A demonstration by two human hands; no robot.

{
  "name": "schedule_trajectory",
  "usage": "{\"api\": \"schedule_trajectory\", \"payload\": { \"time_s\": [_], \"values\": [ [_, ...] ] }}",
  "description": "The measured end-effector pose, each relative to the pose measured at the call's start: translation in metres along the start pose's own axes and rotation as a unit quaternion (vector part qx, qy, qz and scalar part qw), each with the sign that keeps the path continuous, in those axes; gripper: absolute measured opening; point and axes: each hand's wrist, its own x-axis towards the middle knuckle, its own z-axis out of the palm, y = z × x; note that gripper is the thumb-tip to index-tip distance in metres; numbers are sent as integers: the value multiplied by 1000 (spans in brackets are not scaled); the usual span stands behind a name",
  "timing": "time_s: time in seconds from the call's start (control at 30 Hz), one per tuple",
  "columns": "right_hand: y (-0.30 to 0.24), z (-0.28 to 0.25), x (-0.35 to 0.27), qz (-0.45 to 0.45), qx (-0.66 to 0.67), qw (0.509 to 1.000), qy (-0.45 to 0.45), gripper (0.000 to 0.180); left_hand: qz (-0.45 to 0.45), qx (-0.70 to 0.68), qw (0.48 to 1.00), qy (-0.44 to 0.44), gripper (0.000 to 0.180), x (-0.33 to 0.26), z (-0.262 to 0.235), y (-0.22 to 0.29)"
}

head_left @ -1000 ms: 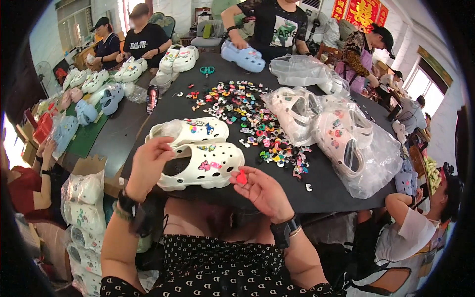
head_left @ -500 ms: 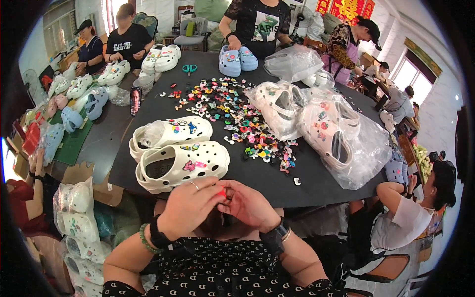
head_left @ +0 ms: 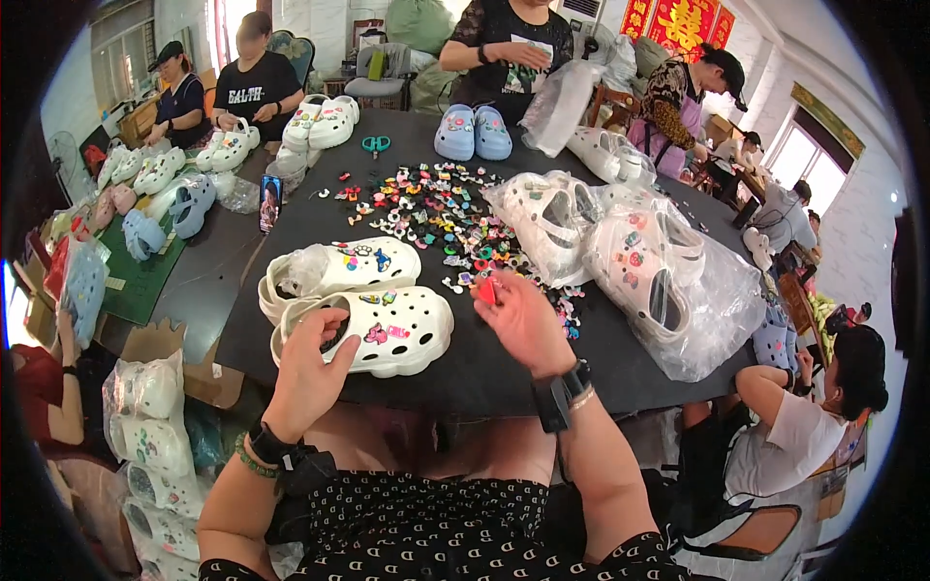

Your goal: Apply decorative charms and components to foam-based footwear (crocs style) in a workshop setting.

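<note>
Now the left hand is gripping the clog; the right hand, pinching a red charm, should be pressing squarely into a hole.

two clogs lie on the table, charms behind, bagged clogs right.

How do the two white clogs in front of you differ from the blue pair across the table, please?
The white clogs lie sideways at the near edge; the blue pair points toward the camera, far side. The left hand grips one white clog; nobody touches the blue pair. Both pairs carry charms.
</note>
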Motion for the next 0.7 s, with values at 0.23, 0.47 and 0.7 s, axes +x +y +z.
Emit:
{"api": "schedule_trajectory", "payload": {
  "time_s": [0.23,0.47,0.7],
  "values": [
    [-29,19,56,-164,-74,983,35,45,-121,-149,978,-81,34,12,-2,-8],
    [-25,-15,13,-108,-411,903,63,30,-149,-131,974,-108,35,23,-2,-7],
    [1,-5,-11,-190,-538,821,16,15,-227,-154,940,-201,37,54,6,-20]
  ]
}}
